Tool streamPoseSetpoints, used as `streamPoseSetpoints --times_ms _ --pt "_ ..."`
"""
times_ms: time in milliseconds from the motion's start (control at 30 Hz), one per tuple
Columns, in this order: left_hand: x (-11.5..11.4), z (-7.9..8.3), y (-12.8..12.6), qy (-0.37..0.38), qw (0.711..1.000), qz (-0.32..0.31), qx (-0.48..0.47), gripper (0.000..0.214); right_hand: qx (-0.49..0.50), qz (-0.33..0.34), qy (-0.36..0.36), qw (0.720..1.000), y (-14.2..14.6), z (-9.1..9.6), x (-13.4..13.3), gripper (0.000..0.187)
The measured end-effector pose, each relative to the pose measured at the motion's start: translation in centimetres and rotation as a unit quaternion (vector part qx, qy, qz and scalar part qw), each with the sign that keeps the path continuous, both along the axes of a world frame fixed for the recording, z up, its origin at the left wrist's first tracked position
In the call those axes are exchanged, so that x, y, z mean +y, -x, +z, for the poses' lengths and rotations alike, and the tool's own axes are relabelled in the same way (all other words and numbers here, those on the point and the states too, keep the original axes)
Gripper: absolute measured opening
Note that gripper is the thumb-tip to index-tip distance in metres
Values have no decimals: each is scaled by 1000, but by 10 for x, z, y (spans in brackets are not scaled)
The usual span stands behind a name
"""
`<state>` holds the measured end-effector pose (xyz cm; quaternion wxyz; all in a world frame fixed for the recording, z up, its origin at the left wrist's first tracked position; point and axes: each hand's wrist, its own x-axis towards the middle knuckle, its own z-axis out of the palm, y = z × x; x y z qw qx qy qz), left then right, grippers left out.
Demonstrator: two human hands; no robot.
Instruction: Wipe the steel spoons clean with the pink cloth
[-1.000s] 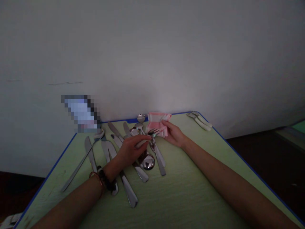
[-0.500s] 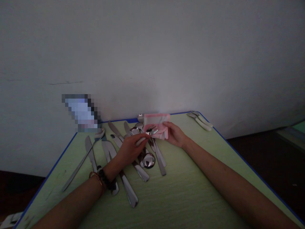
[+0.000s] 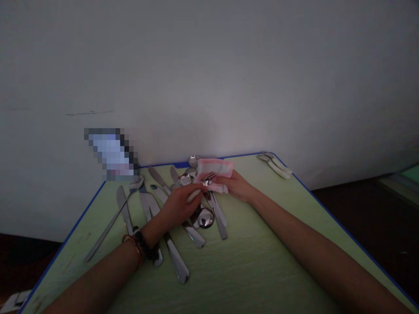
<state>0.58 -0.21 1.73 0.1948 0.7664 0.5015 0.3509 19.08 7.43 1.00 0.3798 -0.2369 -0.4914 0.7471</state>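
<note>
My left hand [image 3: 183, 201] grips a fork [image 3: 207, 179] by its pale handle, tines pointing up and to the right. In my right hand [image 3: 238, 185] is a pink and white cloth [image 3: 214, 168], which lies behind and under the fork's tines. Some of my right fingers are hidden by the cloth. Beneath both hands spreads a loose pile of metal cutlery: a round-bowled spoon [image 3: 205, 217] below my left hand, several table knives, and more spoons near the cloth.
Two pale-handled forks [image 3: 278, 168] lie at the table's back right corner. A long-handled spoon [image 3: 113, 222] rests across a knife on the left. A blurred-out phone-like screen [image 3: 111, 152] leans at the back left against the wall. The green table [image 3: 235, 279] has a blue edge.
My right hand has drawn slightly left with the cloth, bringing its fingers in behind the fork's tines. The cloth is more folded. My left hand has barely moved.
</note>
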Motion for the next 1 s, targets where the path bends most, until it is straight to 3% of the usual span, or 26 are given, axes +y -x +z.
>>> streamPoseSetpoints --times_ms 167,533,800,1000 --pt "-2 1 0 -4 999 -42 -4 26 10 -44 3 999 1 -2 1 27" --pt "-5 3 0 -22 999 -37 -19 25 40 -124 33 991 3 -3 3 23" --pt "-7 5 2 -28 999 -20 -33 26 58 -63 36 996 0 2 4 25" --pt "-6 0 3 15 999 -49 -12 29 52 -8 56 997 -5 4 4 27"
